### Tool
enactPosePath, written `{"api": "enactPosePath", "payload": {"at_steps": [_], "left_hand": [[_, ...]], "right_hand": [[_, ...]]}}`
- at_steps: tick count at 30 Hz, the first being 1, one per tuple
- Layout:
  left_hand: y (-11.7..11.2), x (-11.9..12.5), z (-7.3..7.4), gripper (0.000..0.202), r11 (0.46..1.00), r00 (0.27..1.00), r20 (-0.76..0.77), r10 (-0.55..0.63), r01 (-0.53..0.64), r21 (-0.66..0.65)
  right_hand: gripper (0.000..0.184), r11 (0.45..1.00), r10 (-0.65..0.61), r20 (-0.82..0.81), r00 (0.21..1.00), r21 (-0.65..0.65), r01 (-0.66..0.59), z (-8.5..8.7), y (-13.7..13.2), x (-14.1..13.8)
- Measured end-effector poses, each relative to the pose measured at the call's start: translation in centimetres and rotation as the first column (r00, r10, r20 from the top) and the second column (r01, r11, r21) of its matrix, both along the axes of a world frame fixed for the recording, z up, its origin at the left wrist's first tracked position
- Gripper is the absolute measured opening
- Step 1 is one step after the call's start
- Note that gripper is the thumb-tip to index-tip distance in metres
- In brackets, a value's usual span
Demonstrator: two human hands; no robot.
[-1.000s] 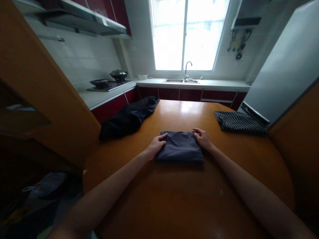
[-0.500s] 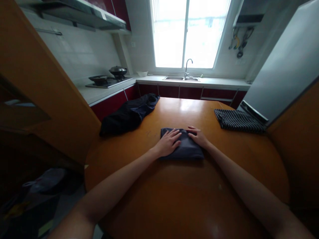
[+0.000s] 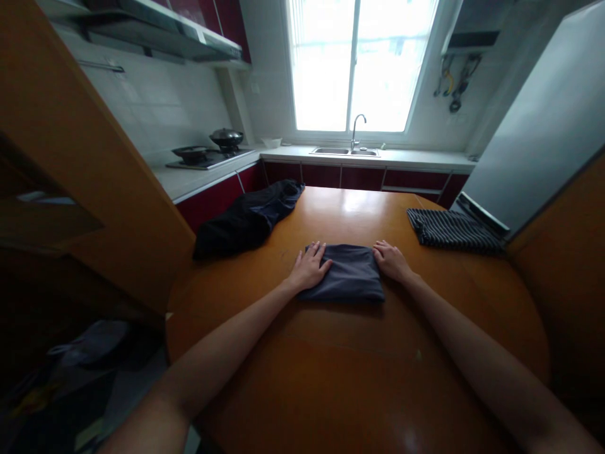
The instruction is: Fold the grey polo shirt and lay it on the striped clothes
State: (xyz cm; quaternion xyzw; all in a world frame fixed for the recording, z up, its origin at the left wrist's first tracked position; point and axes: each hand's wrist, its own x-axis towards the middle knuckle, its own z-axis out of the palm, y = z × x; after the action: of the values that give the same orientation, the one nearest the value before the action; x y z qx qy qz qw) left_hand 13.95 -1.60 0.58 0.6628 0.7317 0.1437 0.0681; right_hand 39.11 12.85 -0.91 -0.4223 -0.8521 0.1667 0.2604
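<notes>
A folded dark grey-blue garment lies flat on the wooden table in front of me; its exact kind cannot be told. My left hand rests on its left side, palm down with the fingers spread. At the far right corner of the cloth is my right hand, its fingertips touching the edge and slightly bent. No thumb shows clearly on that hand. Between the two hands the cloth's top surface is smooth, with faint creases.
The round wooden table holds a crumpled dark garment at the far left and a folded striped garment at the far right. Beyond stand a counter with a sink, a stove with pans and a fridge.
My hands have moved apart over the folded garment: the left a little to the left, the right outward to the right edge. More of the cloth's middle shows now.
</notes>
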Motion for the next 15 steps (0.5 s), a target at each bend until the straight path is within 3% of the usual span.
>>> {"api": "enactPosePath", "payload": {"at_steps": [2, 4, 6, 8, 11, 15], "left_hand": [[0.0, 0.0, -0.2, 0.067, 1.000, 1.000, -0.001, 0.014, -0.014, 0.004], [0.1, -0.1, -0.4, 0.066, 1.000, 1.000, 0.000, 0.013, -0.013, 0.009], [0.1, -0.1, -0.5, 0.065, 1.000, 1.000, 0.001, 0.005, -0.005, 0.018], [0.1, 0.0, -0.5, 0.065, 1.000, 1.000, -0.003, -0.003, 0.003, 0.026], [0.2, 0.1, -0.4, 0.066, 0.999, 1.000, -0.019, -0.008, 0.009, 0.031], [0.3, 0.1, -0.6, 0.070, 0.999, 1.000, -0.030, 0.001, 0.000, 0.036]], "right_hand": [[0.044, 0.999, 0.052, -0.190, 0.981, 0.023, -0.048, 0.3, -1.3, 0.4], [0.048, 0.975, 0.223, -0.315, 0.923, 0.087, -0.206, 0.6, -3.6, 1.3], [0.052, 0.903, 0.430, -0.281, 0.858, 0.144, -0.405, 0.8, -6.2, 2.5], [0.062, 0.842, 0.538, -0.171, 0.825, 0.159, -0.516, 0.7, -8.5, 3.6], [0.075, 0.855, 0.510, -0.087, 0.856, 0.161, -0.493, 0.4, -10.0, 3.9], [0.086, 0.903, 0.421, -0.102, 0.902, 0.148, -0.404, -0.2, -9.7, 2.2]]}}
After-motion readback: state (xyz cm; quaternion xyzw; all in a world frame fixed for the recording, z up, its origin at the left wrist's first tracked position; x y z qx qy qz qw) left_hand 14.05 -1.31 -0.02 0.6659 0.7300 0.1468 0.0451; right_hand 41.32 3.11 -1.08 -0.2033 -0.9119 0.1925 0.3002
